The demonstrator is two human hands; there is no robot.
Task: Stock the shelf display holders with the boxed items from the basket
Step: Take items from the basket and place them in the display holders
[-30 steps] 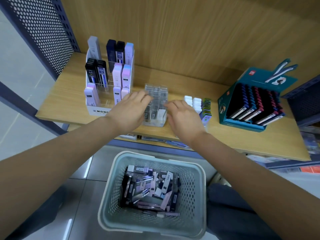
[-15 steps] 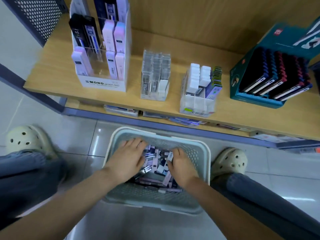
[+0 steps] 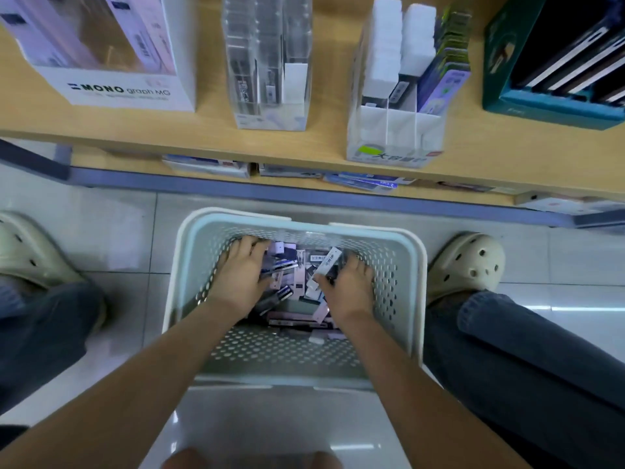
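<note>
Right grip (image 3: 345, 286) pinches a slim black box (image 3: 329, 263) bearing a white barcode label.

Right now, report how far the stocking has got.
Done: the MONO display and the clear holder already hold some boxes. In hand: the right hand grips one box in the basket; the left hand rests among the pile. Left: many boxes lie in the basket, and the clear holder has room.
</note>
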